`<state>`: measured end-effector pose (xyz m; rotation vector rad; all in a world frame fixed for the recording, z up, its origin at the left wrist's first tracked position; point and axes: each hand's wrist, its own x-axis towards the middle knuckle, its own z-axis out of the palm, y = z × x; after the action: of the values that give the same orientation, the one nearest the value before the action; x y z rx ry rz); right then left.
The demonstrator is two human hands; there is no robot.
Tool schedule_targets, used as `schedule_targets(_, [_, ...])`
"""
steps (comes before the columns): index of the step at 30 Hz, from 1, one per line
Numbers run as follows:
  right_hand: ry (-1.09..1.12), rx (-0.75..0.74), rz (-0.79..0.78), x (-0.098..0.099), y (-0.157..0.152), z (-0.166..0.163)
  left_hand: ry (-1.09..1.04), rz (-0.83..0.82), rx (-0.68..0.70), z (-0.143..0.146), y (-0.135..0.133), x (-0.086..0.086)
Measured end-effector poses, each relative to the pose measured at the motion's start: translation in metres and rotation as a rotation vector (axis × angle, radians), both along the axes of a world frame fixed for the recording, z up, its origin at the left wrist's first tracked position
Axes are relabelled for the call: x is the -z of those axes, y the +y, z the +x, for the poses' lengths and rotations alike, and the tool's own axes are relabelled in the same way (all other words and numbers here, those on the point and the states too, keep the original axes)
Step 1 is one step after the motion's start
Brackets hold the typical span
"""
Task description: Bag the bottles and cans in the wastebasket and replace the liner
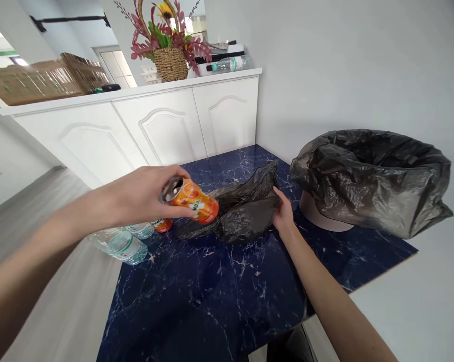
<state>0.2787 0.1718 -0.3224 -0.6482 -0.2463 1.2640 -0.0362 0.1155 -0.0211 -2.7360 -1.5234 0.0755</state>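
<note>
My left hand (pixel 151 193) is closed around an orange soda can (pixel 198 202), tilted on its side with its open top toward the left. The can's base points at the mouth of a black plastic bag (pixel 245 216) lying on the table. My right hand (pixel 283 211) grips the right edge of that bag. Behind my left forearm stand a clear plastic bottle (pixel 126 247), part of a second bottle (pixel 142 231) and another orange can (pixel 162 224), all partly hidden.
The dark blue marbled table (pixel 211 296) meets a white cabinet (pixel 166 125) at the back. At right stands a bin (pixel 321 213) lined with a black bag (pixel 377 186). A flower basket (pixel 170 64), a lying bottle (pixel 232 64) and a wicker basket (pixel 34 83) sit on the cabinet.
</note>
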Motion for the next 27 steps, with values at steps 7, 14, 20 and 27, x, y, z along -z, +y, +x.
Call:
schedule_targets(7, [0.003, 0.003, -0.001, -0.002, -0.002, -0.003, 0.186, 0.022, 0.138, -0.076, 0.001, 0.039])
schedule_targets(14, [-0.008, 0.002, -0.009, -0.001, -0.006, -0.003, 0.308, 0.065, 0.160, -0.107, 0.002, 0.096])
schedule_targets(20, [-0.010, -0.011, -0.003, 0.001, -0.005, -0.004, 0.336, 0.114, 0.155, -0.111, -0.002, 0.110])
schedule_targets(27, [-0.054, -0.028, 0.008, -0.003, -0.007, -0.006, 0.346, 0.142, 0.124, -0.110, -0.002, 0.113])
